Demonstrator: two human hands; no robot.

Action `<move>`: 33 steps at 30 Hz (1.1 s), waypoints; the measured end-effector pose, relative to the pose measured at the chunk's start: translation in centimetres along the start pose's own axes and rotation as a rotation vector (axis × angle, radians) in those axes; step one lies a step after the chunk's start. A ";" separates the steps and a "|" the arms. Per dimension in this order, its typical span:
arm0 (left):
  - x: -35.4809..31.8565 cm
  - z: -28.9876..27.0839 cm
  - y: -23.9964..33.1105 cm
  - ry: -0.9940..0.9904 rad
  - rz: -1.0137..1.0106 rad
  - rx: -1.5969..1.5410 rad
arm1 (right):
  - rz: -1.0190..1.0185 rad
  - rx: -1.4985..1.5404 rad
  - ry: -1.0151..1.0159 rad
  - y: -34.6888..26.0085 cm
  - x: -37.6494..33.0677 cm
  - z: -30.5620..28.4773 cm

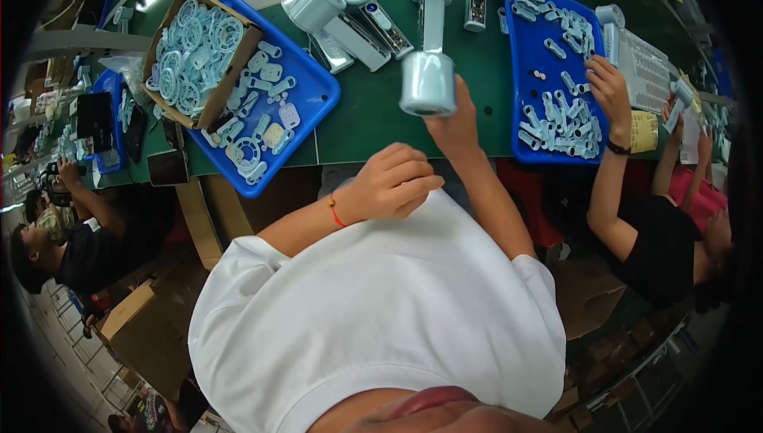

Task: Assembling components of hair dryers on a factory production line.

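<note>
My right hand (457, 127) grips the lower end of a pale blue handheld fan body (427, 83), holding it over the green table (373, 115). My left hand (389, 183), with a red cord at its wrist, is curled into a fist near my chest and close to the table's front edge; nothing shows in it. The two hands are a short distance apart.
A blue tray (314, 99) of pale blue plastic parts and a cardboard box (238, 63) of ring-shaped parts lie at the left. Another blue tray (517, 52) of small parts lies at the right, where a co-worker's hand (608, 83) reaches. Several fan bodies (358, 12) lie at the back.
</note>
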State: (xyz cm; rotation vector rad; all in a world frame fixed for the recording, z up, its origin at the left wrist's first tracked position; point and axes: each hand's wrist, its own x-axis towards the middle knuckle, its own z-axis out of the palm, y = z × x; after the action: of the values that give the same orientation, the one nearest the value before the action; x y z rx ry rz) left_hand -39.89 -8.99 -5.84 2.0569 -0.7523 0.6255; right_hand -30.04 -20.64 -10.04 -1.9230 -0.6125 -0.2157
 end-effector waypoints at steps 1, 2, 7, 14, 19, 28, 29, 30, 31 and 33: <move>1.2 -0.3 0.2 -0.024 0.065 0.128 | -0.017 -0.241 -0.144 -0.6 0.5 -0.4; 1.9 -0.5 -0.3 -0.048 0.128 0.269 | -0.002 -0.242 -0.154 -0.9 0.4 -0.4; 1.1 -1.2 -3.9 -0.366 -0.232 0.580 | -0.182 -0.501 -0.408 -0.7 -1.7 -3.6; 1.2 0.1 -4.3 -0.346 -0.240 0.639 | -0.087 -0.220 -0.328 0.5 -3.1 -3.6; 1.2 0.3 -4.5 -0.328 -0.238 0.625 | -0.106 -0.256 -0.223 0.7 -3.7 -2.9; 0.7 0.1 -5.1 -0.323 -0.167 0.645 | -0.287 -0.420 -0.207 1.6 -4.2 -2.3; 0.6 0.2 -5.1 -0.327 -0.171 0.641 | -0.264 -0.400 -0.177 1.5 -4.3 -2.1; 0.7 0.2 -5.0 -0.321 -0.186 0.628 | -0.240 -0.381 -0.147 1.4 -4.4 -2.0; 0.9 0.2 -5.0 -0.312 -0.201 0.618 | -0.239 -0.379 -0.150 1.5 -4.4 -2.0; 1.0 0.0 -5.2 -0.322 -0.203 0.606 | -0.220 -0.362 -0.168 1.6 -4.4 -2.2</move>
State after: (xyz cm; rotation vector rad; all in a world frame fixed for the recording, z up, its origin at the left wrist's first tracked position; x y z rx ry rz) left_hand -35.60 -6.83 -7.96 2.7992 -0.5577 0.4428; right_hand -32.69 -24.48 -12.17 -2.2350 -0.9519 -0.3243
